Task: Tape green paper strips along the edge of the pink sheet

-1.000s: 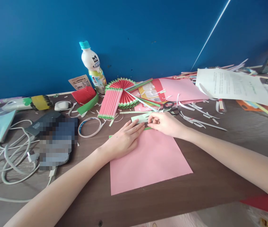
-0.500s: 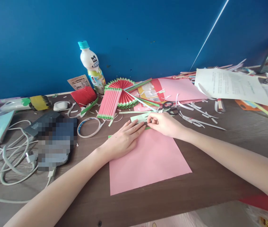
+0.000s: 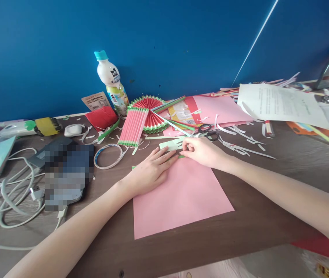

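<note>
A pink sheet of paper (image 3: 181,200) lies flat on the table, with a green strip (image 3: 181,156) along its far edge. My left hand (image 3: 152,172) rests flat on the sheet's far left part, fingers stretched out and pointing away to the right. At the far edge, my right hand (image 3: 200,151) is closed in a pinch, its fingertips by the green strip. What sits between those fingertips is too small to make out. Just beyond both hands lies a pale green paper piece (image 3: 168,144). Black-handled scissors (image 3: 207,133) lie behind my right hand.
A pink-and-green pleated paper piece (image 3: 133,125) leans by a red pleated fan (image 3: 152,110). Nearby are a tape roll (image 3: 108,156), a bottle (image 3: 112,83) and white paper scraps (image 3: 242,144). Cables (image 3: 4,204) and a phone (image 3: 68,177) lie left; a printed sheet (image 3: 280,104) lies right.
The view has shifted very slightly. Both hands stay where they were on the pink sheet, and the right fingers remain pinched at its far edge.
</note>
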Action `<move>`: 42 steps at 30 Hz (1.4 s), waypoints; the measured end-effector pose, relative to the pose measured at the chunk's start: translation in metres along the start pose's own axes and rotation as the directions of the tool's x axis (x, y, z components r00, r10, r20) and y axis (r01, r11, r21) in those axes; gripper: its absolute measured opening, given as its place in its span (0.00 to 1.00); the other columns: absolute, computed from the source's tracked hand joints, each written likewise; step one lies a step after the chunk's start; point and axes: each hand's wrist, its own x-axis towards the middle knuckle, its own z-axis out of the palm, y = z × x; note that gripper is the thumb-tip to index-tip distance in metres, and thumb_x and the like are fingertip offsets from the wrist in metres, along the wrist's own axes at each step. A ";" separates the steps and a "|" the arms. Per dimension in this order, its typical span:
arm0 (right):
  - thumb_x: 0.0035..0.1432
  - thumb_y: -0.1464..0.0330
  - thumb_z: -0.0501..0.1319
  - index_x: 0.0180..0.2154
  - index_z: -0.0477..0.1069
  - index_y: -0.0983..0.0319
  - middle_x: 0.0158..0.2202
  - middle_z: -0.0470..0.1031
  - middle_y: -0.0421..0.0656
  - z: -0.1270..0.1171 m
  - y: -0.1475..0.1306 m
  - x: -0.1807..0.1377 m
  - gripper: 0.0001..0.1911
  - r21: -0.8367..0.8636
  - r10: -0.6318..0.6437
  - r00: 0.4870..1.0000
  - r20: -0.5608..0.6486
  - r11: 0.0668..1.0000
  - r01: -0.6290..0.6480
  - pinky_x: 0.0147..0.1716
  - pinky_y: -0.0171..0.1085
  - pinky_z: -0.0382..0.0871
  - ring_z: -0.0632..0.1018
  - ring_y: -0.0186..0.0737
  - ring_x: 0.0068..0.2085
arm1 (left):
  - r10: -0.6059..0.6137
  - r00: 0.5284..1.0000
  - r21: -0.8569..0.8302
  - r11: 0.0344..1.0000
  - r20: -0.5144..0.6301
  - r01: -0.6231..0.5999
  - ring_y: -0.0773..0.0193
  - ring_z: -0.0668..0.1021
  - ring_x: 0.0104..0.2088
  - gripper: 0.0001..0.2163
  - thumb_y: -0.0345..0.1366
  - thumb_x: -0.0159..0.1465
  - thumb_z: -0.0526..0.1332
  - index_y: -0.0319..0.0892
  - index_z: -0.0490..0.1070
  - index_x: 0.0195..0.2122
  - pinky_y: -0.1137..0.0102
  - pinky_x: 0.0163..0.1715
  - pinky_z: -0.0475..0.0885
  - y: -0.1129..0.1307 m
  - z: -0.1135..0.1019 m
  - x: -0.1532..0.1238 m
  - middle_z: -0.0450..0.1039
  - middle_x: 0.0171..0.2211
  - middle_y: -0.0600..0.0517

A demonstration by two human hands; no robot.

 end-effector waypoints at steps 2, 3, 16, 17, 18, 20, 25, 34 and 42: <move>0.50 0.65 0.60 0.24 0.62 0.60 0.15 0.57 0.32 -0.005 0.001 0.002 0.09 0.022 0.024 0.999 0.030 0.999 -0.024 0.22 0.32 0.50 0.60 0.29 0.19 | 0.002 1.000 -0.001 1.000 -0.002 -0.002 0.56 0.48 0.64 0.24 0.28 0.63 0.45 0.41 0.51 0.62 0.54 0.63 0.46 0.000 0.000 0.000 0.50 0.64 0.49; 0.50 0.64 0.60 0.24 0.62 0.60 0.15 0.57 0.32 -0.008 0.002 0.003 0.09 0.040 0.037 0.998 0.047 0.998 -0.039 0.22 0.32 0.50 0.59 0.29 0.19 | 0.004 1.000 -0.002 1.000 -0.004 -0.004 0.56 0.48 0.64 0.24 0.29 0.64 0.45 0.41 0.51 0.62 0.54 0.63 0.46 0.000 0.000 0.000 0.50 0.64 0.49; 0.45 0.60 0.63 0.22 0.65 0.62 0.17 0.60 0.34 -0.024 0.012 0.010 0.13 0.066 0.054 0.984 0.171 0.996 -0.066 0.23 0.33 0.52 0.61 0.30 0.21 | 0.006 1.000 -0.022 1.000 -0.012 -0.007 0.56 0.49 0.64 0.22 0.30 0.65 0.44 0.39 0.54 0.61 0.55 0.63 0.45 0.000 -0.001 0.000 0.50 0.64 0.49; 0.45 0.60 0.63 0.22 0.65 0.61 0.17 0.60 0.34 -0.024 0.012 0.010 0.12 0.057 0.058 0.982 0.180 0.996 -0.070 0.23 0.32 0.52 0.61 0.30 0.21 | 0.006 1.000 -0.021 1.000 -0.011 -0.006 0.56 0.49 0.64 0.22 0.30 0.65 0.44 0.39 0.54 0.61 0.55 0.63 0.45 0.000 -0.001 0.000 0.50 0.64 0.49; 0.45 0.61 0.63 0.21 0.65 0.62 0.17 0.60 0.34 -0.025 0.013 0.011 0.12 0.049 0.063 0.980 0.189 0.996 -0.074 0.23 0.32 0.52 0.61 0.30 0.21 | 0.005 1.000 -0.020 1.000 -0.010 -0.005 0.56 0.49 0.64 0.22 0.30 0.65 0.44 0.40 0.53 0.61 0.55 0.63 0.44 0.000 -0.001 0.000 0.50 0.64 0.49; 0.44 0.62 0.63 0.21 0.65 0.62 0.17 0.60 0.34 -0.026 0.014 0.013 0.12 0.040 0.062 0.976 0.208 0.997 -0.072 0.22 0.32 0.52 0.61 0.29 0.20 | 0.000 1.000 -0.019 1.000 -0.004 0.000 0.56 0.49 0.64 0.23 0.30 0.65 0.44 0.40 0.53 0.61 0.55 0.63 0.44 -0.001 -0.001 0.000 0.50 0.64 0.49; 0.45 0.61 0.62 0.22 0.64 0.62 0.18 0.62 0.35 -0.029 0.019 0.014 0.12 0.069 0.024 0.967 0.253 0.997 -0.043 0.23 0.32 0.54 0.63 0.30 0.21 | 0.001 1.000 -0.008 1.000 0.000 -0.001 0.56 0.49 0.64 0.22 0.30 0.65 0.44 0.39 0.54 0.61 0.55 0.63 0.45 0.000 -0.002 0.000 0.50 0.64 0.48; 0.48 0.62 0.59 0.27 0.66 0.61 0.20 0.63 0.35 -0.035 0.021 0.013 0.09 0.092 0.012 0.939 0.343 0.995 -0.047 0.23 0.33 0.54 0.63 0.30 0.22 | -0.005 1.000 -0.006 1.000 0.000 0.005 0.56 0.49 0.64 0.23 0.29 0.64 0.45 0.39 0.54 0.61 0.55 0.63 0.46 0.001 -0.002 0.000 0.50 0.64 0.48; 0.49 0.58 0.59 0.25 0.62 0.61 0.18 0.61 0.34 -0.029 0.018 0.012 0.13 0.026 0.036 0.958 0.283 0.999 -0.046 0.23 0.33 0.51 0.61 0.30 0.21 | 0.001 1.000 -0.010 1.000 0.005 -0.001 0.56 0.49 0.64 0.22 0.31 0.65 0.44 0.38 0.53 0.62 0.55 0.63 0.45 0.001 -0.001 0.000 0.50 0.64 0.48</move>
